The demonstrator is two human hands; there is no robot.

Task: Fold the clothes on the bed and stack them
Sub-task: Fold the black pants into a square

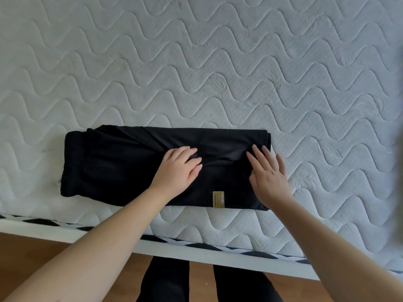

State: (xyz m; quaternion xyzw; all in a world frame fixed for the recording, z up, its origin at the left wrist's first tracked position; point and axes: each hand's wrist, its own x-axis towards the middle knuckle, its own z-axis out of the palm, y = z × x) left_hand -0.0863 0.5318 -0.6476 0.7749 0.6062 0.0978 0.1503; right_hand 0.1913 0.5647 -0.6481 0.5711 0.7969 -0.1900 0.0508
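A black garment (113,162) lies folded into a long rectangle on the white quilted mattress (196,62), near its front edge. A gold label (218,199) shows on its near side. My left hand (177,168) rests palm down on the middle of the fabric, fingers slightly curled against a crease. My right hand (268,173) lies flat with fingers spread on the garment's right end. Neither hand grips the cloth.
The mattress edge with a black-and-white trim (196,243) runs along the front. Below it is a wooden floor (32,247) and my dark-trousered legs (165,280). A blurred grey shape (399,149) sits at the right frame border.
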